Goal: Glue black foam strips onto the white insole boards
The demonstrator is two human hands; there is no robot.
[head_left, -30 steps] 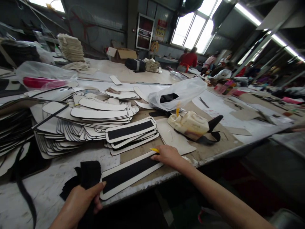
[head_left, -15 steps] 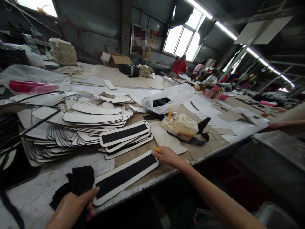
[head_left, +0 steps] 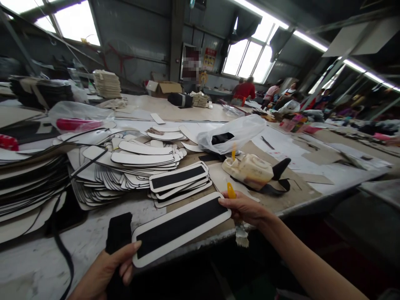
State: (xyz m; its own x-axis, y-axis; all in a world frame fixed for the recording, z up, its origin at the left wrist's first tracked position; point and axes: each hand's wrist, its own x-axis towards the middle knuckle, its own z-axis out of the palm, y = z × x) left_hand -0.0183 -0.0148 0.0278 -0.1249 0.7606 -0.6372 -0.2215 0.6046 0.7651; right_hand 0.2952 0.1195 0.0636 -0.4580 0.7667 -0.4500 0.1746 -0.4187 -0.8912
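A long white panel (head_left: 139, 260) with rounded corners and a black strip (head_left: 184, 227) along its middle is held between my two hands, tilted at the table's front edge. My left hand (head_left: 108, 271) pinches its near left end, thumb on top. My right hand (head_left: 246, 208) grips the far right end, thumb over the black strip. A yellow flat-tipped tool (head_left: 231, 191) sticks up from that same hand. Black fabric pieces (head_left: 119, 229) lie beside my left hand; whether it also holds some is unclear. Similar panels (head_left: 179, 177) are stacked just behind.
Curved white pieces (head_left: 140, 158) are piled at the left. A stained plastic container (head_left: 254, 171) with another yellow tool (head_left: 233, 151) stands behind my right hand, near a clear plastic bag (head_left: 237, 131). Other people (head_left: 245, 89) are at the back.
The panel has come up off the tabletop, held at both ends. My right thumb now lies over its end and the yellow tool points upward. The view has swung left.
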